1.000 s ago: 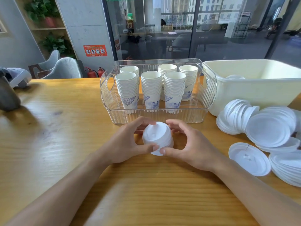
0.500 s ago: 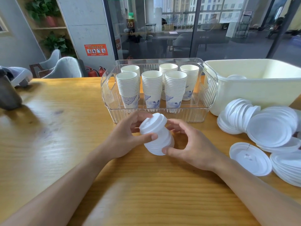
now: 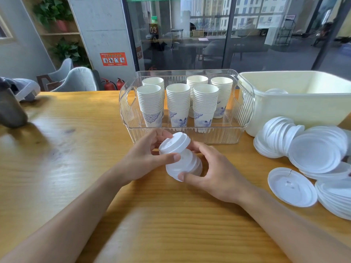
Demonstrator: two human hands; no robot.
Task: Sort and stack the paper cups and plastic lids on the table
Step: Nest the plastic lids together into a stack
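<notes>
Your left hand [image 3: 144, 158] curls around the upper end of the lid stack [image 3: 180, 158], thumb across its front, top lid tipped left. Your right hand [image 3: 214, 173] grips the lower end, thumb under it. The stack sits between both palms, above the table [image 3: 76, 149], before the tray [image 3: 187, 133].

White paper cups [image 3: 178, 99] with blue floral and lattice print near the base, stacked in a clear ribbed bin [image 3: 245, 118]. Plain white plastic lids [image 3: 315, 155], heaped and loose. Small stack of white lids [image 3: 182, 160], same tone, no print. Pale cream-yellow tub [image 3: 296, 109]. Honey-yellow desk [image 3: 76, 149] with darker wood grain. Red-orange sign [image 3: 113, 59] with white pictograms; red extinguishers [image 3: 109, 85]; light grey chairs [image 3: 79, 80]; green plants [image 3: 53, 10].
</notes>
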